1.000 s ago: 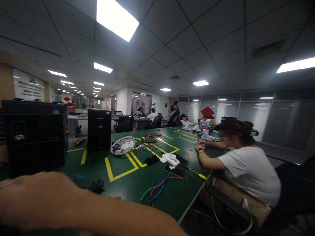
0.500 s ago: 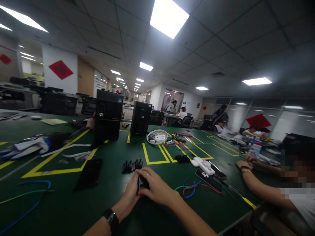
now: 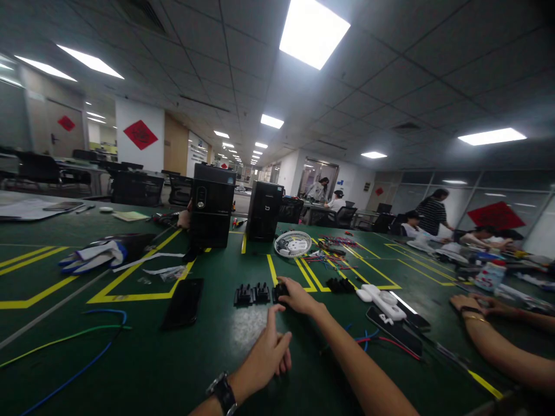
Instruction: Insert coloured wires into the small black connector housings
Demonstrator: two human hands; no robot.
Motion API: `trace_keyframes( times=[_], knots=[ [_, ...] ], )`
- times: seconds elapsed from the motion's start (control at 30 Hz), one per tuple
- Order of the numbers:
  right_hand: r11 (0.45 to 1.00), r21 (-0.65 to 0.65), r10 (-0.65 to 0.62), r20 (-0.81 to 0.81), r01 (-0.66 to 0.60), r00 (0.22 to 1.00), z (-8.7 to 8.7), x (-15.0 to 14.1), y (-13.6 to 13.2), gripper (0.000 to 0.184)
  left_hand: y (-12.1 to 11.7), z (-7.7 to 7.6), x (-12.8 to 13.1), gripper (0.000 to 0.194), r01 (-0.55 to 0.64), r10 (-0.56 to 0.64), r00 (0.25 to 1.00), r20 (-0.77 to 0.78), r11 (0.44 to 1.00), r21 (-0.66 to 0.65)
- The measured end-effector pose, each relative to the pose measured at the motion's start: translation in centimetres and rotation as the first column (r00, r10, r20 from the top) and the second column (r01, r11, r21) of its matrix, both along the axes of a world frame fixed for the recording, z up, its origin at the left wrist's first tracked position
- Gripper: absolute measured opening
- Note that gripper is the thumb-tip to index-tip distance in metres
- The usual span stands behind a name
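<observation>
Two bare hands: left hand [image 3: 269, 349] nearest, above or on the green table [image 3: 303, 381], thumb and fingers apart, nothing visible held; right hand [image 3: 297, 296] farther forward, fingertips on a black part [image 3: 276, 292]. Whether it is clamped or only touched cannot be told.
Black part: right end of a row, just right of two black blocks [image 3: 244, 295], partly hidden by the right hand.
Loose wires: blue wire [image 3: 124, 316] and green wire [image 3: 87, 331], near left, well apart from the hands.
White device: right side, beside a dark phone [image 3: 396, 334]; device [image 3: 381, 303] lies farther than that phone.
Bottle: far right, red-capped bottle [image 3: 491, 276]; contents not visible.
Round basket: white perforated basket [image 3: 299, 253], beyond the row; small dark and pale pieces inside, too small to identify.
Computer cases: left case [image 3: 211, 211] and right case [image 3: 264, 211], upright, far side; interiors hidden. A co-worker's hand [image 3: 184, 218] shows at the left case's left edge.
Change from half a second earlier: hands then met around a dark piece; now separated, right hand at the row. Basket and cases keep their table positions.
</observation>
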State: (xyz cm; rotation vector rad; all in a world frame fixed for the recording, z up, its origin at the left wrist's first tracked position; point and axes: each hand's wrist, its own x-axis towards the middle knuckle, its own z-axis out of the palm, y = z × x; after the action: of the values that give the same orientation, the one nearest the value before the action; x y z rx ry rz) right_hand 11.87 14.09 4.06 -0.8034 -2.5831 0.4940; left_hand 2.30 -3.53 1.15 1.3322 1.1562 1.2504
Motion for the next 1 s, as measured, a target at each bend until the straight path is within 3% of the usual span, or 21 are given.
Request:
trace_keyframes(
  times=[0.23,0.3,0.33,0.37,0.43,0.5,0.53,0.73,1.0],
  knots=[
    [0.997,0.044,0.070,-0.045,-0.068,0.997,-0.8,-1.2,-0.2,0.075,-0.5,0.4,-0.3,0.050,0.080,-0.078,0.996,-0.052,0.996,0.049],
    [0.993,0.114,0.013,-0.038,-0.009,0.999,-0.5,-0.4,0.3,0.074,-0.3,0.3,-0.3,0.050,0.084,-0.082,0.995,-0.062,0.996,0.039],
    [0.982,0.168,-0.086,-0.014,0.087,0.996,-0.3,0.3,0.7,0.070,-0.2,0.3,-0.3,0.051,0.089,-0.086,0.994,-0.068,0.995,0.035],
    [0.949,0.226,-0.229,0.014,0.220,0.973,-0.1,1.1,1.2,0.064,-0.1,0.2,-0.3,0.051,0.094,-0.092,0.993,-0.073,0.995,0.030],
    [0.813,0.318,-0.530,0.054,0.488,0.847,0.1,3.2,2.3,0.055,0.1,0.0,-0.3,0.051,0.102,-0.100,0.991,-0.087,0.994,0.024],
    [0.690,0.343,-0.697,0.075,0.638,0.713,-0.1,5.3,3.2,0.050,0.3,-0.2,-0.2,0.051,0.100,-0.096,0.989,-0.108,0.994,0.032],
    [0.667,0.338,-0.724,0.086,0.664,0.684,-0.3,6.2,3.4,0.048,0.3,-0.3,-0.2,0.051,0.099,-0.093,0.988,-0.121,0.994,0.043],
    [0.683,0.334,-0.714,0.119,0.649,0.690,-1.5,8.3,2.7,0.033,0.7,-0.8,-0.2,0.054,0.113,-0.106,0.989,-0.102,0.991,0.068],
    [0.680,0.248,-0.721,0.055,0.690,0.691,-0.2,8.4,1.1,0.036,1.1,-0.7,-0.2,0.059,0.126,-0.126,0.992,0.013,0.992,-0.001]
  ],
)
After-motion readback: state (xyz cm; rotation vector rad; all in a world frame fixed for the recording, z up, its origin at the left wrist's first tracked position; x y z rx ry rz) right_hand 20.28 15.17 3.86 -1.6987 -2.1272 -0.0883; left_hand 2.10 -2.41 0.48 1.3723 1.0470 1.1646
